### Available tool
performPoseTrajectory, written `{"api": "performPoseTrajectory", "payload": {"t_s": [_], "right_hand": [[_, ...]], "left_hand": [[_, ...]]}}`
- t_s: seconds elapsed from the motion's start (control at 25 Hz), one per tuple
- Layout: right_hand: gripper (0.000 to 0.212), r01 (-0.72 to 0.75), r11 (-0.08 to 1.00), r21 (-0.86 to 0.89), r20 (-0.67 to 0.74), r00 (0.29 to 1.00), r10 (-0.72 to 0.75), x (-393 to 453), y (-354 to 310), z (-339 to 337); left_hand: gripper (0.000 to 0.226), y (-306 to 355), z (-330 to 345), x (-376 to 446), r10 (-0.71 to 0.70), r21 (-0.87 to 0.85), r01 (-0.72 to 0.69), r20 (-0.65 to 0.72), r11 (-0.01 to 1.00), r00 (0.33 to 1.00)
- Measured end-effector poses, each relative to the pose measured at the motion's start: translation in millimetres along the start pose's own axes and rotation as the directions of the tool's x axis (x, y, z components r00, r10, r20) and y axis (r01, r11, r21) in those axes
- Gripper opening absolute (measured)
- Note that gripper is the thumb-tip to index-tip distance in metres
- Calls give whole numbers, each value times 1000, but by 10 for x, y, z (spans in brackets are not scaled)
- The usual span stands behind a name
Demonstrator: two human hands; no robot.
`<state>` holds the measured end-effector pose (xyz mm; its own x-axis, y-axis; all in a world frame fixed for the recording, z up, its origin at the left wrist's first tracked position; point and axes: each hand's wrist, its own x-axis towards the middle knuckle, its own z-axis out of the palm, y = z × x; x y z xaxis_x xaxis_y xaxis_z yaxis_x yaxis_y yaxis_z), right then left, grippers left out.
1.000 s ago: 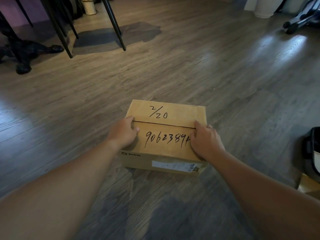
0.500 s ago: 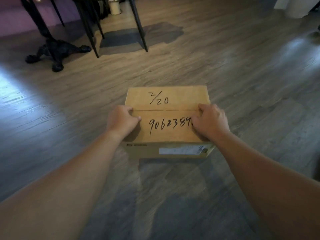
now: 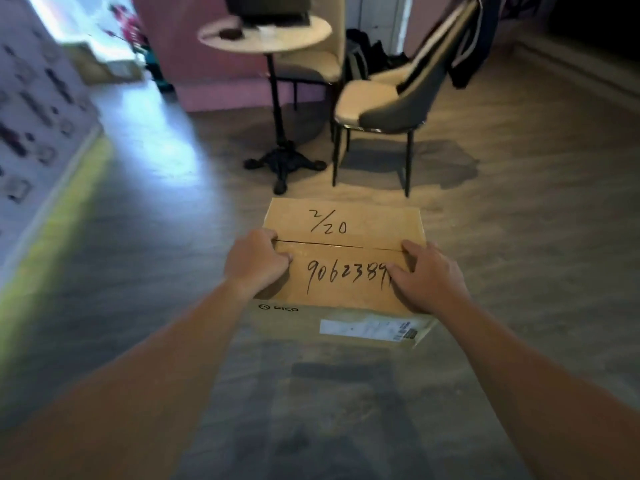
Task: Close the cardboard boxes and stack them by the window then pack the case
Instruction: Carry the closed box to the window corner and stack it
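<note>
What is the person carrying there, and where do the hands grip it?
A closed cardboard box, held by its two ends: the left hand grips the left top edge, the right hand the right top edge.

We cannot read the last written digit on the cardboard box [image 3: 346, 258], hidden under the right hand [image 3: 429, 277], nor its blurred white label [image 3: 369, 328].

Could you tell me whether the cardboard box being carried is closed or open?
Closed: the cardboard box has both top flaps lying flat, meeting along a thin seam.
</note>
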<state>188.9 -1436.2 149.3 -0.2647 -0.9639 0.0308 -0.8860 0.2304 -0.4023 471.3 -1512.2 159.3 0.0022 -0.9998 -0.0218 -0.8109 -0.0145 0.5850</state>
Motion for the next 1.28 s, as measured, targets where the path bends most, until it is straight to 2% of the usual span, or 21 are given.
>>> {"api": "performPoseTrajectory", "payload": {"t_s": [0.12,0.24,0.48,0.72,1.08,1.28], "right_hand": [[67,72,997,37,9,997,-72,146,-990,-612],[64,140,990,4,22,990,-140,260,-1991,-1001],[71,240,971,-18,42,970,-239,632,-3548,-1268],[71,326,945,-28,64,944,-324,1453,-4482,-1101],[38,477,876,74,132,866,-483,3656,-5857,-440],[51,521,844,123,152,831,-535,4795,-6838,-59]], "left_hand": [[34,12,-1119,61,-47,1,47,-56,999,997],[34,-192,-2145,127,-81,-6,81,-148,997,986],[35,-680,-3542,461,-81,27,93,-287,995,955],[40,-1117,-4148,1253,-77,93,114,-332,989,940],[28,-1596,-4810,3349,-149,150,217,-367,965,918],[20,-2009,-5256,4498,-220,121,293,-412,949,884]]}}
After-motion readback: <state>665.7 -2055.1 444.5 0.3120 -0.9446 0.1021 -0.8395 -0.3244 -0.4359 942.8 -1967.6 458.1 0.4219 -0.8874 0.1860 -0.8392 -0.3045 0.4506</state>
